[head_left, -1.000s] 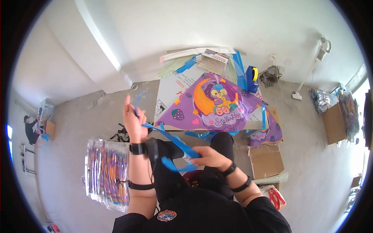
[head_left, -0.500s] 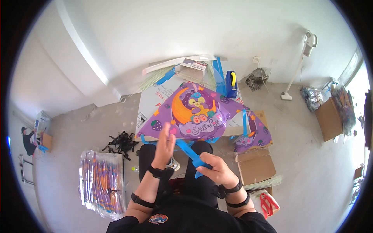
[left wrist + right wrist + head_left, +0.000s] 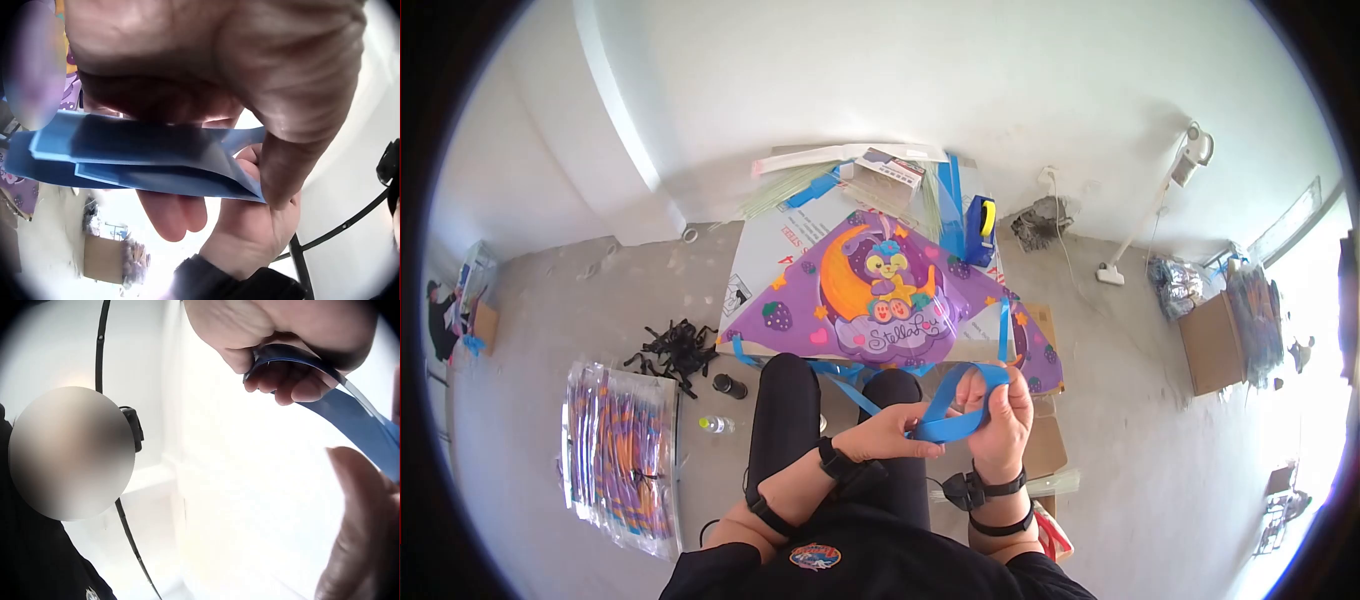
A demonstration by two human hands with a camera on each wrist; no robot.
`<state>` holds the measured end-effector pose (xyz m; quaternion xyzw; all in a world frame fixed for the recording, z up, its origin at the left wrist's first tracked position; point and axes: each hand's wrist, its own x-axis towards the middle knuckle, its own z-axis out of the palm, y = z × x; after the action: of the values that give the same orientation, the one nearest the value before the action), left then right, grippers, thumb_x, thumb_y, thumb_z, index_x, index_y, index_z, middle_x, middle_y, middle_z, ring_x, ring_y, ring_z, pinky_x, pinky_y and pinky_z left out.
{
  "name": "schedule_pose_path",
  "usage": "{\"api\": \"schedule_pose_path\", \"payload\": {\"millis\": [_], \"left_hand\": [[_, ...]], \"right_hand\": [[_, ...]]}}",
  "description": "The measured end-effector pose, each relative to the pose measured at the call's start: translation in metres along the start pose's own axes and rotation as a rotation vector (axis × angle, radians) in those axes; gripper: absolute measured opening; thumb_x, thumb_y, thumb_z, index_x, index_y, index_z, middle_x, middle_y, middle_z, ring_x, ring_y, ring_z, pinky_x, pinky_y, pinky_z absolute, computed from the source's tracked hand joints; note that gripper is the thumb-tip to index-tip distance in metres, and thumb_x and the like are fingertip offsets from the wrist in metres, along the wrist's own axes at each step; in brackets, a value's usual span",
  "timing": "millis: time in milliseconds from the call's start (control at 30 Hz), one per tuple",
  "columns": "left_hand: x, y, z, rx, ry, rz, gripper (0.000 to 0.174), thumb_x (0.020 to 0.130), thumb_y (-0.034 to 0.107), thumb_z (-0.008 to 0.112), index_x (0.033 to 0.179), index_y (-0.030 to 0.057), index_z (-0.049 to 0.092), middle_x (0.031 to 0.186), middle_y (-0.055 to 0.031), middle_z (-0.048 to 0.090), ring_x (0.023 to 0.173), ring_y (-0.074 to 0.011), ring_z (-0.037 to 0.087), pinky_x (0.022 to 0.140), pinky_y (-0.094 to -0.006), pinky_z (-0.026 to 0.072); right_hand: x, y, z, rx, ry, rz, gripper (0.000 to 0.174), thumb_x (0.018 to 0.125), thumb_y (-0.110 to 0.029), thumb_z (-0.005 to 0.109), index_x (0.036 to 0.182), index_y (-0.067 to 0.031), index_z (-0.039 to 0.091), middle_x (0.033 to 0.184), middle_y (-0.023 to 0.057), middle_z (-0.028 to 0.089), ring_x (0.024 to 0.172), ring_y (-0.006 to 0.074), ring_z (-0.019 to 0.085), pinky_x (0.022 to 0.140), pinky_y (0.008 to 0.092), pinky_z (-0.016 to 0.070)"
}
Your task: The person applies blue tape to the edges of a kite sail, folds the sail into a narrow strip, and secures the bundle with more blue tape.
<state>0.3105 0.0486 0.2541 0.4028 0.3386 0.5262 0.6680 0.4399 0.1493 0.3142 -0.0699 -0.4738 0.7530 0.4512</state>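
Observation:
A long, flat blue ribbon (image 3: 941, 431) forms a loop between the two hands, over the person's lap. My left hand (image 3: 888, 434) pinches it at the loop's left side; in the left wrist view, the thumb presses against several folded layers of ribbon (image 3: 144, 150). Inside the loop, the curled fingers of my right hand (image 3: 1002, 432) hold the other side, which shows again in the right wrist view as a curved band of ribbon (image 3: 362, 431). A further length runs from the left hand up toward the table edge, near the purple kite (image 3: 855, 300) with its cartoon rabbit and moon.
The kite lies on a board-topped table (image 3: 760, 250) with a blue tape dispenser (image 3: 980, 232), a box (image 3: 890, 170) and thin pale rods (image 3: 785, 190). Packed kites (image 3: 620, 455), black straps (image 3: 677, 352) and a bottle (image 3: 717, 424) are on the floor at left. A cardboard box (image 3: 1212, 345) stands right.
The left hand, raised and open earlier, has come down to the right and now pinches the ribbon. The right hand has turned upward, with the ribbon looped around its fingers.

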Motion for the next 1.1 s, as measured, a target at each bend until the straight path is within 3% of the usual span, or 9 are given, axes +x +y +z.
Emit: {"api": "schedule_pose_path", "payload": {"millis": [100,167,300,367,600,800,967,1033,1100], "left_hand": [[-0.001,-0.005,-0.001,0.021,-0.022,-0.056,0.044,0.084,0.013,0.070,0.122,0.0022,0.051,0.098,-0.0041,0.064,0.093,-0.0119,0.060,0.086,-0.0275,0.0465],[-0.001,-0.012,-0.008,0.094,-0.086,-0.262,0.046,0.083,0.011,0.070,0.124,0.0033,0.050,0.094,-0.0021,0.063,0.085,-0.0100,0.061,0.081,-0.0255,0.0480],[-0.018,-0.007,-0.013,0.157,-0.112,-0.283,0.039,0.084,0.011,0.069,0.118,0.0038,0.053,0.094,-0.0023,0.063,0.085,-0.0098,0.060,0.081,-0.0259,0.0472],[-0.028,0.013,-0.005,0.252,0.017,-0.079,0.036,0.083,0.013,0.069,0.114,0.0044,0.053,0.092,-0.0023,0.061,0.084,-0.0098,0.058,0.079,-0.0263,0.0460],[-0.058,0.015,-0.021,0.354,0.068,-0.055,0.039,0.081,0.013,0.068,0.115,0.0047,0.051,0.087,-0.0019,0.058,0.084,-0.0099,0.056,0.079,-0.0268,0.0452],[-0.072,0.005,-0.040,0.212,0.216,0.011,0.026,0.090,0.011,0.055,0.115,0.0044,0.051,0.086,-0.0029,0.057,0.081,-0.0109,0.056,0.078,-0.0262,0.0450],[-0.070,0.009,-0.061,0.335,0.363,0.076,0.027,0.094,0.003,0.041,0.118,0.0039,0.052,0.087,-0.0041,0.057,0.082,-0.0104,0.056,0.078,-0.0251,0.0443],[-0.066,0.014,-0.066,0.227,0.428,0.035,0.029,0.094,0.000,0.039,0.118,0.0036,0.054,0.092,-0.0049,0.058,0.086,-0.0096,0.055,0.079,-0.0241,0.0432],[-0.063,0.020,-0.069,0.248,0.634,0.222,0.029,0.096,0.000,0.040,0.121,0.0035,0.052,0.095,-0.0030,0.056,0.091,-0.0087,0.052,0.082,-0.0239,0.0426]], "right_hand": [[-0.004,0.000,0.002,0.003,0.039,-0.041,0.023,0.096,-0.024,0.052,0.087,-0.0025,0.051,0.081,0.0062,0.050,0.076,0.0175,0.049,0.070,0.0295,0.0392],[-0.008,0.001,0.005,0.009,0.062,-0.062,0.023,0.096,-0.024,0.052,0.087,-0.0026,0.051,0.080,0.0061,0.050,0.076,0.0172,0.048,0.070,0.0293,0.0389],[-0.014,0.010,0.019,0.072,0.118,-0.101,0.022,0.096,-0.022,0.051,0.083,-0.0045,0.049,0.077,0.0056,0.048,0.073,0.0168,0.046,0.069,0.0291,0.0388],[-0.016,0.018,0.024,0.068,0.180,-0.122,0.022,0.094,-0.026,0.054,0.089,-0.0045,0.052,0.073,0.0049,0.050,0.070,0.0174,0.047,0.065,0.0298,0.0376],[-0.014,0.041,0.060,0.073,0.066,-0.063,0.018,0.096,-0.019,0.052,0.089,-0.0024,0.053,0.085,0.0065,0.052,0.081,0.0186,0.051,0.075,0.0313,0.0414],[-0.012,0.042,0.074,0.064,-0.002,-0.047,0.018,0.095,-0.019,0.055,0.089,-0.0013,0.055,0.086,0.0068,0.053,0.083,0.0205,0.052,0.078,0.0338,0.0416],[-0.020,0.036,0.065,-0.062,-0.003,0.034,0.025,0.089,-0.026,0.063,0.079,-0.0031,0.058,0.079,0.0064,0.052,0.084,0.0226,0.054,0.080,0.0371,0.0412],[-0.027,0.037,0.047,-0.070,-0.028,0.086,0.026,0.087,-0.027,0.065,0.080,-0.0017,0.061,0.086,0.0084,0.056,0.090,0.0239,0.054,0.085,0.0390,0.0408],[-0.031,0.037,0.036,-0.123,-0.002,0.205,0.028,0.086,-0.026,0.065,0.084,0.0014,0.061,0.098,0.0109,0.057,0.100,0.0250,0.053,0.091,0.0387,0.0383]]}}
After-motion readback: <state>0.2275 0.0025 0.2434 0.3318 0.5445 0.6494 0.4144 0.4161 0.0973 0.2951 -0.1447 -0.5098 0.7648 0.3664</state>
